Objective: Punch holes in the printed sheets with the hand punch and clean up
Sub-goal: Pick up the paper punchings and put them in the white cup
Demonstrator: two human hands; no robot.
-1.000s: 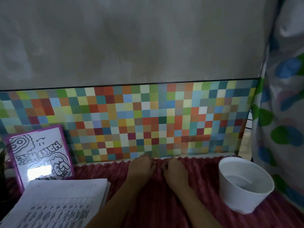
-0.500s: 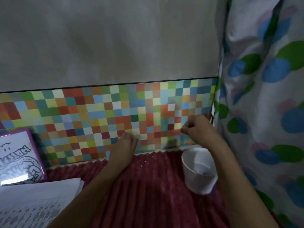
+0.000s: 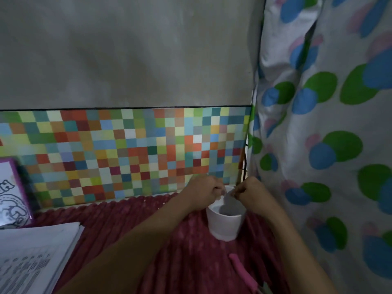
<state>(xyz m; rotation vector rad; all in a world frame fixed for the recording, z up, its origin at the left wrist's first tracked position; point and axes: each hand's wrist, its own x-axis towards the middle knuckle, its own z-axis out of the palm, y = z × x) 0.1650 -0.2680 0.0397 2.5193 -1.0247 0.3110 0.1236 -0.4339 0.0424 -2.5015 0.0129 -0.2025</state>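
Note:
Over a white cup (image 3: 224, 225) on the red ribbed cloth (image 3: 131, 221), my left hand (image 3: 201, 193) and my right hand (image 3: 252, 193) hover close together. Both have their fingers curled, fingertips pinched toward each other above the cup's mouth. Whether anything small sits between the fingers is too dim to tell. A pink hand punch (image 3: 241, 270) lies on the cloth near the bottom edge, right of my left forearm. The stack of printed sheets (image 3: 36, 257) lies at the lower left.
A colourful checkered panel (image 3: 127, 153) stands along the back under a grey wall. A purple-framed drawing (image 3: 10, 192) leans at the left. A spotted curtain (image 3: 328, 145) hangs close on the right. A few white specks (image 3: 164, 203) dot the cloth near the panel.
Both hands left the back of the cloth and came together over the cup, the right first and the left after it. The view has swung right, so the punch now shows.

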